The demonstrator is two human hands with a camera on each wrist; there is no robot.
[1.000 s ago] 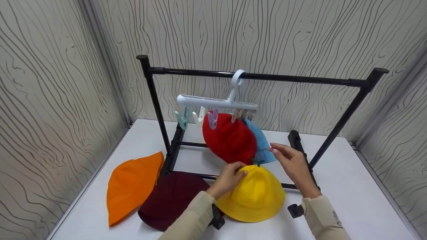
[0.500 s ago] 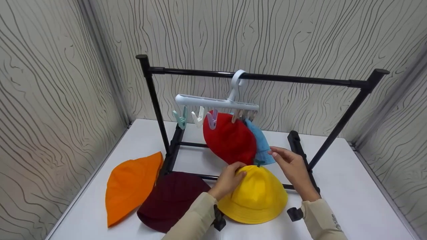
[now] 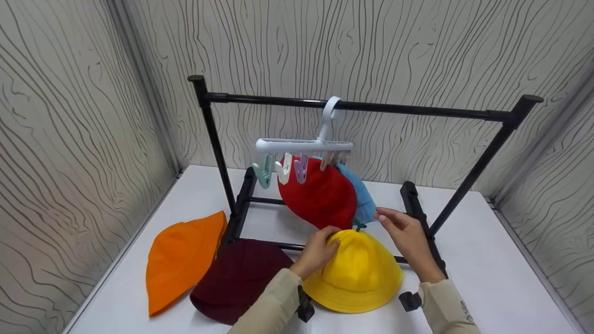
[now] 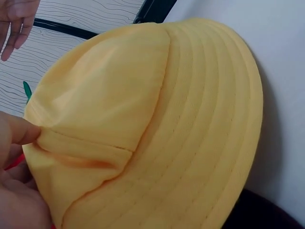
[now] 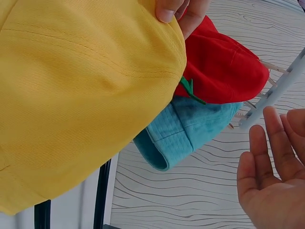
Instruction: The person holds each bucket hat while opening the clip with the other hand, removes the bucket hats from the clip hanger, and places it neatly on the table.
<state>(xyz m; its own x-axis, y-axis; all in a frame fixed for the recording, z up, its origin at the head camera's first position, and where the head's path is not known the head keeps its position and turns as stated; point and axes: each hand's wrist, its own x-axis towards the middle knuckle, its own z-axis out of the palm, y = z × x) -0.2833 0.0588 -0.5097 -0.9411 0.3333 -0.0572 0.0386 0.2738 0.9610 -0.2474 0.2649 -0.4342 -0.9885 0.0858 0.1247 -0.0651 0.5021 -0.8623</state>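
My left hand (image 3: pixel 319 250) pinches the crown of a yellow bucket hat (image 3: pixel 359 273) near its top, with the thumb on the cloth. A small green leaf-like sprout (image 5: pixel 188 88) stands on the hat's top. My right hand (image 3: pixel 409 241) is raised to the right of the hat, near the edge of a light blue hat (image 5: pixel 186 129). In the right wrist view its fingers are loosely bent, with nothing between them. Beyond the yellow hat, a red hat (image 3: pixel 315 195) and the blue one hang by clips from a pale hanger (image 3: pixel 301 146).
The hanger hooks over a black rack's top bar (image 3: pixel 403 107). Teal, white and purple clips (image 3: pixel 300 169) dangle at its near side. An orange hat (image 3: pixel 183 260) and a maroon hat (image 3: pixel 243 278) lie at left on the white table (image 3: pixel 492 260). Patterned walls stand behind and beside.
The hanger has turned slightly, its left end and clips shifting right and down. The yellow hat has moved a little right and down. My right hand has dropped slightly.
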